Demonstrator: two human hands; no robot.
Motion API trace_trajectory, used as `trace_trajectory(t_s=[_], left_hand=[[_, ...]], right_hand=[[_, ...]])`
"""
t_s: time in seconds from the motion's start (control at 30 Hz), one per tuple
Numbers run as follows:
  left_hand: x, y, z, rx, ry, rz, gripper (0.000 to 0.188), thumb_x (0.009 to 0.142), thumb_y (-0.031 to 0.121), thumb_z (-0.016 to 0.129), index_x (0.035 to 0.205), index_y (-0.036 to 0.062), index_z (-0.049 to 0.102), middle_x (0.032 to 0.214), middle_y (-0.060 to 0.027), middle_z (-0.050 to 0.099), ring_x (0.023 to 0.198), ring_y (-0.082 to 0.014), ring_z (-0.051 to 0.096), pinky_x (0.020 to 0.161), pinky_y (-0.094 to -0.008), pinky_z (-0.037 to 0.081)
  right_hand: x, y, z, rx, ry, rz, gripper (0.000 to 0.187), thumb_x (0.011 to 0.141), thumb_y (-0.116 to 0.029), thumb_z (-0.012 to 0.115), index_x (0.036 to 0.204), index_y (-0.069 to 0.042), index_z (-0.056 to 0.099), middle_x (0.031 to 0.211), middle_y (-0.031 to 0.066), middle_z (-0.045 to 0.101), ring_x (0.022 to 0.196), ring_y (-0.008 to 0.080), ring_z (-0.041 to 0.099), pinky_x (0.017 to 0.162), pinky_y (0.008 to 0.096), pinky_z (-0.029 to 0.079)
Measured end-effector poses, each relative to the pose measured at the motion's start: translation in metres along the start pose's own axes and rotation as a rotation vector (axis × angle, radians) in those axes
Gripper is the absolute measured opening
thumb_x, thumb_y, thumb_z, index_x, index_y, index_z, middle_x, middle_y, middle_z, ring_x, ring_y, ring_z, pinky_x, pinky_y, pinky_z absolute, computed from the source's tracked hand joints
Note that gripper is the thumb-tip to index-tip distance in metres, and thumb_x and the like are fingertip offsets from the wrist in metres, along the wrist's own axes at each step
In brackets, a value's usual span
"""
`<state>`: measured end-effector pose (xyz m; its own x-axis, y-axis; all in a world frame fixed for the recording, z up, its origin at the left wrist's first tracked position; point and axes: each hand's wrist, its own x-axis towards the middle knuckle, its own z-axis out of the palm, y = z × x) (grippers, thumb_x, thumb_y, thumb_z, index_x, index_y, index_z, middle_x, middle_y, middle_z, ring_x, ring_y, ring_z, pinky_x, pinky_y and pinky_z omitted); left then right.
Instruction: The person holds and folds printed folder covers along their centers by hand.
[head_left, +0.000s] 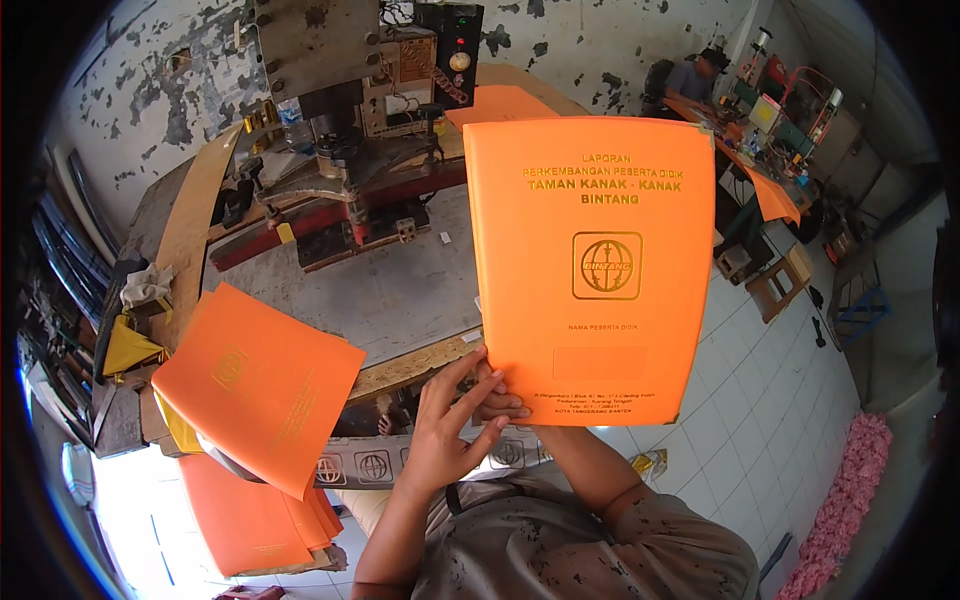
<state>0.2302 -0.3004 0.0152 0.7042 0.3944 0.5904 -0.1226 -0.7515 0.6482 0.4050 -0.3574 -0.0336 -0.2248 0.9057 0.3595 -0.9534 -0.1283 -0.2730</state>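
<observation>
An orange folder (600,370) with gold lettering, a round gold emblem and metal corner pieces is held upright in front of me. My right hand (503,402) grips its lower left corner, the fingers partly hidden behind the cover and my other hand. Beside that same corner is my left hand (445,425), fingers spread and tips close to or against the folder's left edge. I cannot tell whether it bears any weight. To the left, orange printed covers (275,375) lie curved over the table edge, and more orange sheets (240,515) are stacked lower down.
A stamping press (325,110) stands on the worktable (400,300), with a control box (455,55) behind it. A strip with repeated emblems (375,466) runs along the near edge. A person (695,80) sits at another bench at the upper right. Pink material (840,500) lies on the tiled floor.
</observation>
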Motion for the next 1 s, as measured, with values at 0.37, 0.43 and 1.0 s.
trace_trajectory(t_s=[0.37,0.43,1.0], left_hand=[[0.044,0.045,0.017,0.419,0.052,0.197,0.053,0.086,0.031,0.077,0.137,0.0202,0.066,0.132,-0.0093,0.054,0.119,-0.0334,0.051,0.104,-0.0488,0.041],[0.046,0.043,0.021,0.428,0.045,0.191,0.053,0.086,0.031,0.077,0.137,0.0202,0.065,0.133,-0.0092,0.054,0.119,-0.0336,0.052,0.104,-0.0488,0.041],[0.029,0.014,0.033,0.456,0.083,0.098,0.055,0.085,0.021,0.078,0.138,0.017,0.064,0.145,-0.0142,0.049,0.129,-0.0368,0.049,0.102,-0.0498,0.042]], right_hand=[[0.003,0.009,-0.001,0.096,-0.166,0.002,0.082,0.097,-0.072,0.043,0.111,0.008,0.055,0.084,0.0141,0.062,0.066,0.019,0.06,0.061,0.0278,0.048],[0.001,0.007,0.001,0.094,-0.158,-0.01,0.082,0.097,-0.072,0.043,0.112,0.008,0.054,0.086,0.014,0.062,0.067,0.019,0.06,0.062,0.028,0.048],[-0.006,0.01,0.005,0.109,-0.154,-0.021,0.083,0.098,-0.072,0.042,0.122,0.007,0.049,0.098,0.0132,0.06,0.08,0.019,0.059,0.07,0.0294,0.048]])
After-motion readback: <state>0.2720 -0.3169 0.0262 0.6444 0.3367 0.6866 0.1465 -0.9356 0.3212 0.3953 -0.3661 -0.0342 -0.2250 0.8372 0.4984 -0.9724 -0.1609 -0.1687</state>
